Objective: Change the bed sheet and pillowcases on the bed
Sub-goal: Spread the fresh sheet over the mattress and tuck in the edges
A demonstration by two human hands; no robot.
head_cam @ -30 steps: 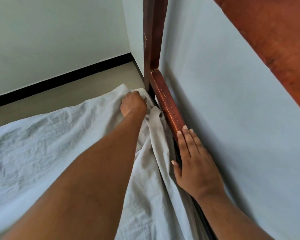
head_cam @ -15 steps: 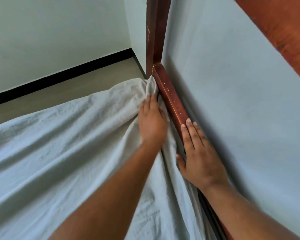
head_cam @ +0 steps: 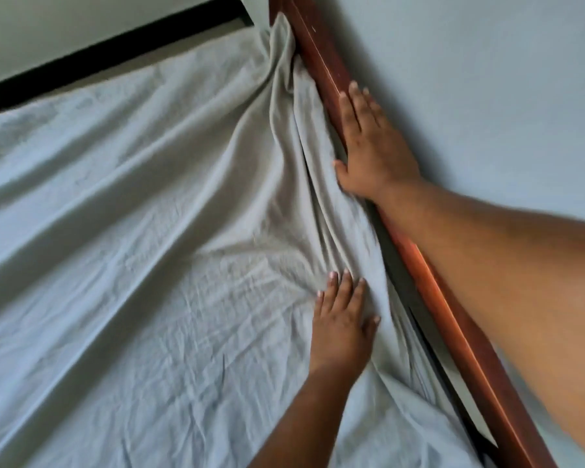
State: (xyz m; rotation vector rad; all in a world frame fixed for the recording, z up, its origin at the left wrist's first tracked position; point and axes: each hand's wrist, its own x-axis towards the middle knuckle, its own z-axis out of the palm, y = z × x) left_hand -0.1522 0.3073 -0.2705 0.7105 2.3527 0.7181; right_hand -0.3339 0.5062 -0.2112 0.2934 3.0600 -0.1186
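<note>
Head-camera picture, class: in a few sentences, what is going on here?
A person is fitting a pale grey-blue fabric bed sheet on the bed. The left hand presses flat on the sheet near its edge; the right hand rests flat on the reddish-brown wooden bed rail. The sheet lies bunched in folds along the rail, not yet smoothed.

Left hand [head_cam: 343, 319] flat on wrinkled grey sheet [head_cam: 132, 231]. Right hand [head_cam: 368, 143] flat on wooden bed rail [head_cam: 321, 59], against wall [head_cam: 487, 79].

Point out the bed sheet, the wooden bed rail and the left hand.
bed sheet [head_cam: 132, 248]: head view, flat creased middle.
wooden bed rail [head_cam: 318, 59]: head view, upper stretch near the corner.
left hand [head_cam: 343, 319]: head view, back of the hand.
</note>
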